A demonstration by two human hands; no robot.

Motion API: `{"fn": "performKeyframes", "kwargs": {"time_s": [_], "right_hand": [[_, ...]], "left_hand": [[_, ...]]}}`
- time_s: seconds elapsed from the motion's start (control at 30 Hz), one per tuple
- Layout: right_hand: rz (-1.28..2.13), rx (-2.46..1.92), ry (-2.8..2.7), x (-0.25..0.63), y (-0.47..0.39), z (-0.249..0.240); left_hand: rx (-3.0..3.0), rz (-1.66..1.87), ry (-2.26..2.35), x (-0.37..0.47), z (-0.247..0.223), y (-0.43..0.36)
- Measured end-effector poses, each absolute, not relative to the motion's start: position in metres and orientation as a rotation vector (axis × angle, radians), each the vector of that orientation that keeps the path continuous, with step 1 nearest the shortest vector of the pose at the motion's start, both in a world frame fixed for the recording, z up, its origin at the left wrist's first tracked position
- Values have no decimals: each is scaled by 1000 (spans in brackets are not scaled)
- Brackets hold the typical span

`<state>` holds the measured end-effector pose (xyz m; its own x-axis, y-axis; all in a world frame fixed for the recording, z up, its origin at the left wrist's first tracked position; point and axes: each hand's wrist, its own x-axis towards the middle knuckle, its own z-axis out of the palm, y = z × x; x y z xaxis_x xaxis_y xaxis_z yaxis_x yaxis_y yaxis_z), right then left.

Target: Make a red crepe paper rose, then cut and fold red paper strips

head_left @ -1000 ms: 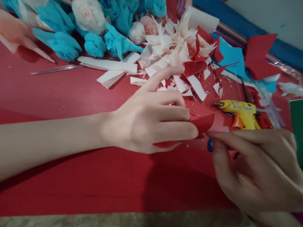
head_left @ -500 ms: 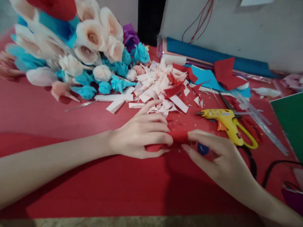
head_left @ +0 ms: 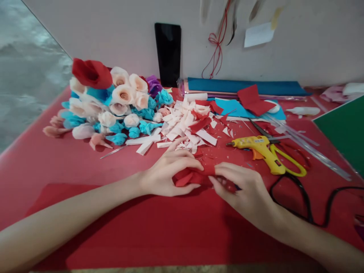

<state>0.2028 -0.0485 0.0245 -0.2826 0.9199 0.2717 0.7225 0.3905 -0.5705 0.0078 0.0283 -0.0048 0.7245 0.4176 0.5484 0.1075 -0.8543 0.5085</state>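
My left hand [head_left: 167,170] is curled around a red crepe paper flower [head_left: 184,178], whose folds show between thumb and fingers. From it a short red strip reaches toward my right hand [head_left: 241,185]. The thumb and fingertips of that hand pinch the strip's free end. Both hands are just above a large red paper sheet [head_left: 142,231] along the table's front edge. My fingers hide part of the flower. Beyond the hands lies a pile of white and red paper scraps [head_left: 187,121].
Finished paper flowers [head_left: 123,94] crowd the back left. On the right lie a yellow glue gun [head_left: 261,146] with a black cord [head_left: 308,212], scissors [head_left: 261,129] and clear glue sticks [head_left: 313,151]. A black phone [head_left: 168,53] leans against the wall, near a blue paper roll [head_left: 244,86].
The head view has shifted back and upward, showing more wall and the whole phone. My left fingers have lifted a little, baring more of the red flower. The right hand still pinches the strip.
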Motion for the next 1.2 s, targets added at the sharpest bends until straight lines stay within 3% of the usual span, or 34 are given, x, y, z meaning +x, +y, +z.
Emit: {"fn": "performKeyframes", "kwargs": {"time_s": [0.17,0.8,1.2], "right_hand": [[255,-1335,-2177,205,-51,20],[72,-1258,-2168,204,-55,22],[379,-1377,-1733,198,-52,44]], "left_hand": [[2411,907,433,8,-6,29],[2314,870,533,7,-3,29],[1657,1113,576,14,6,21]]}}
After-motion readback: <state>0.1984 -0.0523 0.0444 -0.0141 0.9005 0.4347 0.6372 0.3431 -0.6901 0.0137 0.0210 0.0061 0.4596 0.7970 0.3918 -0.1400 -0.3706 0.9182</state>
